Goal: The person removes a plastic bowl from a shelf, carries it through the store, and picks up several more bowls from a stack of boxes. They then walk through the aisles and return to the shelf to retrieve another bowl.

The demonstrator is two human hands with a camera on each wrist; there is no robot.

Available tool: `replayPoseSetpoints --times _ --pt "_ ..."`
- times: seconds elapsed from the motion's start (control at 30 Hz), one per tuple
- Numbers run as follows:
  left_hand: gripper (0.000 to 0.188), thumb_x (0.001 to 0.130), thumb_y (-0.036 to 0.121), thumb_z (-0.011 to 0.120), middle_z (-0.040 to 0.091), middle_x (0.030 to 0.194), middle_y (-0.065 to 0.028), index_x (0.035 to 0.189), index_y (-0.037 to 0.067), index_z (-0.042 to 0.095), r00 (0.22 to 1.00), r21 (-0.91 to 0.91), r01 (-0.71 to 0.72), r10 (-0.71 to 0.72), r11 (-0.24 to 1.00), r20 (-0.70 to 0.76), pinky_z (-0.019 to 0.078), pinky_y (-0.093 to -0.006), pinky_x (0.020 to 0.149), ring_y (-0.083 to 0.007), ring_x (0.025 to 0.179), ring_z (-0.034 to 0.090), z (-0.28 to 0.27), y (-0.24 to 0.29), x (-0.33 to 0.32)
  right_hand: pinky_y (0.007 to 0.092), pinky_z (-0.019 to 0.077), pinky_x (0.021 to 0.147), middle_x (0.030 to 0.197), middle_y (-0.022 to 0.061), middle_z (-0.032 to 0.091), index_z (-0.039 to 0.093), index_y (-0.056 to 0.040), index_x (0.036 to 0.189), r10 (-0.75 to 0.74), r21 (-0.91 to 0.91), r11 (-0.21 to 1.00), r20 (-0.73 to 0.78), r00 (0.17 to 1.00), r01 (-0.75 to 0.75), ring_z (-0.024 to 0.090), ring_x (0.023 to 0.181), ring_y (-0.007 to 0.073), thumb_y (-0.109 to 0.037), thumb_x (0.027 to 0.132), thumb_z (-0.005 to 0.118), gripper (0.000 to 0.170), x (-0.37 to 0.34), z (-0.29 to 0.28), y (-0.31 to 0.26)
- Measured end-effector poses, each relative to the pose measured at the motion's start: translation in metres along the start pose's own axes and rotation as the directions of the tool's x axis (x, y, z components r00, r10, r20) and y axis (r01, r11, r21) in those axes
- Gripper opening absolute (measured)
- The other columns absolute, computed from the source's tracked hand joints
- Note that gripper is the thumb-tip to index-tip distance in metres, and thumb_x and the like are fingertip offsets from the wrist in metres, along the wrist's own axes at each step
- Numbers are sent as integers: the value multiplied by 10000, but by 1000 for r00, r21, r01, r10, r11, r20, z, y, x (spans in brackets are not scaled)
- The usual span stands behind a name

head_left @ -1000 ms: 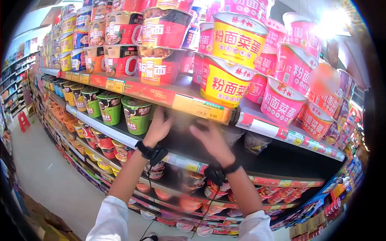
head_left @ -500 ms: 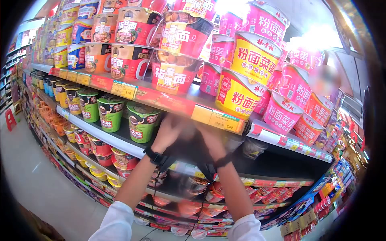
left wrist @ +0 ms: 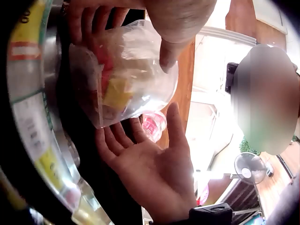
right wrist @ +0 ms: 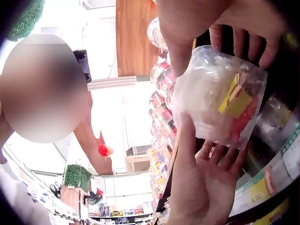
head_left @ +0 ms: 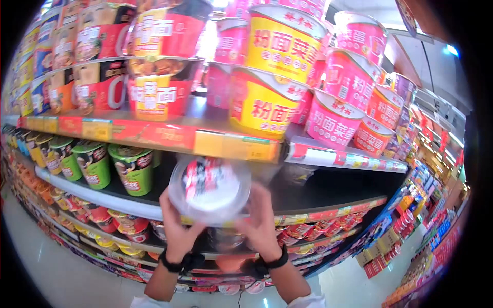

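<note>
Tub (head_left: pixel 213 192): clear, glossy plastic. Sleeves (head_left: pixel 309 301): matt cloth. Floor (head_left: pixel 67 267): smooth, glossy.

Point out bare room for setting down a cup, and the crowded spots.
Bare room shows on the dark shelf, right of the right hand, between the price rail above and the front rail below. A narrower gap shows between the green cups and the clear bowl. The upper shelf is crowded with stacked tubs.
</note>
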State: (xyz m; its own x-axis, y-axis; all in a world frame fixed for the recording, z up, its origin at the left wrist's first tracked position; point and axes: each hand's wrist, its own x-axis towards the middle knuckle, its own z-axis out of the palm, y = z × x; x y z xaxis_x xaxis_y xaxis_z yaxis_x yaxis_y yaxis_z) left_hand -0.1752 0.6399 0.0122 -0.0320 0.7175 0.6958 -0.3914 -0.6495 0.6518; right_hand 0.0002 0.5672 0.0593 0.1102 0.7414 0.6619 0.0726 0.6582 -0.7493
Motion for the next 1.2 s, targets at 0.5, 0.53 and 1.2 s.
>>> replayPoseSetpoints --times 0.5,0.53,1.2 --pt "996 719 246 906 457 1489 -178 1516 17 353 259 97 544 -276 833 926 347 -406 1159 -298 1384 439 106 12 -194 453 249 1230 1630 137 308 299 -53 1589 558 55 827 40 829 -559 315 1494 280 -530 612 955 1269 -341 -160 -19" --pt "1000 718 248 908 455 1497 -179 1519 19 354 190 114 556 -259 823 947 341 -407 1165 -301 1394 433 117 11 -200 455 252 1230 1625 142 314 295 -54 1591 558 12 830 3 830 -558 316 1492 283 -523 612 957 1271 -362 -165 -28" --pt "1064 727 250 912 479 1475 -166 1543 -12 281 -277 193 591 -28 783 960 414 -371 1111 -251 1308 512 384 2 -362 397 278 1215 1579 99 394 255 -67 1592 426 -3 813 -679 598 -582 364 1449 221 -285 685 956 1167 -526 -303 -168"
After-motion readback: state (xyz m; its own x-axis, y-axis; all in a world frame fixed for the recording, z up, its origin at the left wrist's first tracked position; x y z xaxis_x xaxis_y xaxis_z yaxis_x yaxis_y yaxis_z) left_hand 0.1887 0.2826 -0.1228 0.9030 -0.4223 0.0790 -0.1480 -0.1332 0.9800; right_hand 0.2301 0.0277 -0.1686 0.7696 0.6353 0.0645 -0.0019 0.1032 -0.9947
